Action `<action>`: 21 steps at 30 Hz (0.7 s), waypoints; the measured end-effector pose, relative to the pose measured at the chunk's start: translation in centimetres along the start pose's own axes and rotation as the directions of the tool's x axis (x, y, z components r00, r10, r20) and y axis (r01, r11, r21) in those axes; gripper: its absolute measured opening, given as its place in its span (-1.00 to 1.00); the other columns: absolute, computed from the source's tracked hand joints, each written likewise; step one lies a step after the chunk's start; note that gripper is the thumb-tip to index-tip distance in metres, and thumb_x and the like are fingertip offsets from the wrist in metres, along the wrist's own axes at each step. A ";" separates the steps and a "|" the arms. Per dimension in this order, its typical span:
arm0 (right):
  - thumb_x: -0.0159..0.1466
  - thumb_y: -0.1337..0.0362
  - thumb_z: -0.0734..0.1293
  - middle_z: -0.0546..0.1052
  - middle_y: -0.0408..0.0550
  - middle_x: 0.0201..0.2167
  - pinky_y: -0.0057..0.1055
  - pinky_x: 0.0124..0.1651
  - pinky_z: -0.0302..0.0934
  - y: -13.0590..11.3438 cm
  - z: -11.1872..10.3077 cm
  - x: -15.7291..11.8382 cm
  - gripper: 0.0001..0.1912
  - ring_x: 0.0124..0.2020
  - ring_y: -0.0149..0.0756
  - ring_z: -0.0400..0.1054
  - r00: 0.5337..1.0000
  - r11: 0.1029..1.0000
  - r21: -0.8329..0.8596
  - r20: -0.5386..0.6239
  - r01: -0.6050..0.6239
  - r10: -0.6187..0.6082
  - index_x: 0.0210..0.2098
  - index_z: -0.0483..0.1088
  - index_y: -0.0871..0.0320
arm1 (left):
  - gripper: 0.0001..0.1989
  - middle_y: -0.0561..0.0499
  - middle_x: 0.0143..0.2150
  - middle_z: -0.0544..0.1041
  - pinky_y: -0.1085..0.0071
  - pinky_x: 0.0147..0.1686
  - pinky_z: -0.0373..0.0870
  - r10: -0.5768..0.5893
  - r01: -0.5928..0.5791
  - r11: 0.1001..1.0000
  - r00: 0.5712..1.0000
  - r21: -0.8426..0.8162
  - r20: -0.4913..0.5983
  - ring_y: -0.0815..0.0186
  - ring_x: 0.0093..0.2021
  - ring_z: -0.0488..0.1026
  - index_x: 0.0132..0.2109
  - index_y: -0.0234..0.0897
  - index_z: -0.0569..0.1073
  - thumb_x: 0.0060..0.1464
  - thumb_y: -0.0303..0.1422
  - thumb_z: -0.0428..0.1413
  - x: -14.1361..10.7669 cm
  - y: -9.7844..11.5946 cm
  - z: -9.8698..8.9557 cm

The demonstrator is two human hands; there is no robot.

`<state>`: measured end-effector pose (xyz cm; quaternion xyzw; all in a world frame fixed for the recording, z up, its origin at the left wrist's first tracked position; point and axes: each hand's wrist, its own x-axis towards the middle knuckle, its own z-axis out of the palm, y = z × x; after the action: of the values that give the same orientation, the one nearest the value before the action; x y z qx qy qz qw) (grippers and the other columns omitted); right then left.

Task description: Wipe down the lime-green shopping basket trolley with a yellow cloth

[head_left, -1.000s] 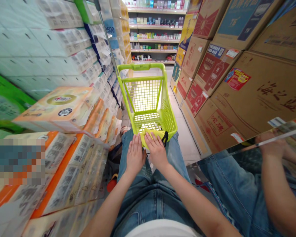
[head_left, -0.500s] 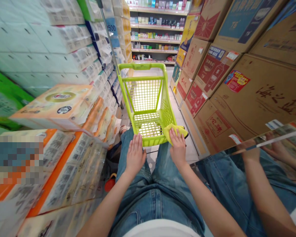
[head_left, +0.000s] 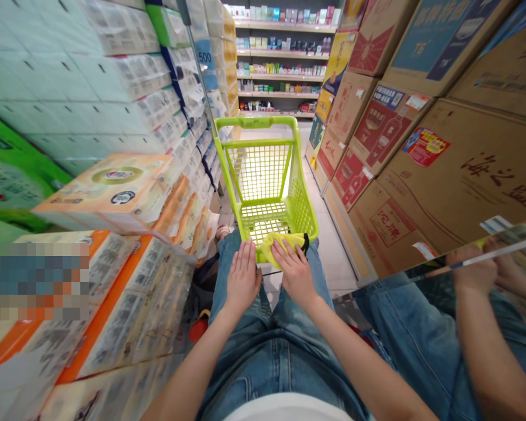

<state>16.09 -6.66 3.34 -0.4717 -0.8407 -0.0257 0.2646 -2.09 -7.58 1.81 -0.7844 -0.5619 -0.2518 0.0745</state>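
Observation:
A lime-green plastic shopping basket (head_left: 307, 204) with a lattice of holes stands in front of my knees, its long handle frame at the far end. My left hand (head_left: 243, 278) lies with fingers stretched out on the basket's near left corner. A yellow cloth (head_left: 269, 247) with a dark edge is under my right hand (head_left: 293, 272), whose fingers press it against the near rim, right of the middle. My two hands are a short way apart. The cloth hides part of the rim and of the basket's floor.
Wrapped tissue packs (head_left: 114, 187) are stacked close on the left. Cardboard cartons (head_left: 421, 193) rise on the right, above a reflective panel (head_left: 486, 292). Shelves of small products (head_left: 284, 52) stand at the aisle's far end. A red object (head_left: 198, 328) lies low beside my left leg.
My right hand has moved left along the near rim with the yellow cloth, from the right corner towards my left hand. My left hand stays at the left corner.

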 end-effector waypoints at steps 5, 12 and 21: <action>0.13 0.60 0.07 0.28 -0.04 0.33 0.00 0.42 -0.17 6.1 -2.2 -2.1 -0.16 0.43 -0.24 -0.04 0.988 0.992 -0.021 -0.093 -0.126 0.123 0.39 0.06 0.08 | -0.27 -0.26 0.45 0.06 0.05 0.36 0.06 -0.003 0.003 1.000 1.000 -0.010 -0.003 0.10 0.47 -0.09 0.45 -0.43 -0.18 0.22 -0.45 -0.07 0.1 0.2 0.1; 0.10 0.62 0.09 0.27 0.00 0.34 -0.01 0.42 -0.16 3.1 -0.8 -1.0 -0.15 0.44 -0.19 -0.07 0.955 0.965 -0.011 -0.146 -0.261 0.257 0.38 0.08 0.16 | -0.24 -0.26 0.45 0.04 0.06 0.36 0.06 -0.003 0.003 1.000 1.000 0.018 -0.001 0.09 0.47 -0.11 0.45 -0.44 -0.20 0.21 -0.44 -0.04 0.1 0.2 0.2; 0.22 0.55 0.14 0.24 -0.04 0.36 -0.09 0.44 -0.17 -3.7 1.6 1.4 -0.29 0.44 -0.24 -0.09 0.997 0.997 0.027 -0.011 -0.079 0.079 0.36 0.12 0.18 | -0.25 -0.29 0.45 0.05 0.06 0.34 0.11 0.022 -0.022 0.999 1.000 0.033 -0.003 0.05 0.46 -0.07 0.45 -0.43 -0.20 0.23 -0.42 -0.05 0.0 -0.4 0.0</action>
<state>11.81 -7.15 3.39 -0.5009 -0.8201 -0.0071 0.2767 -2.42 -7.46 1.77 -0.7889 -0.5570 -0.2429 0.0914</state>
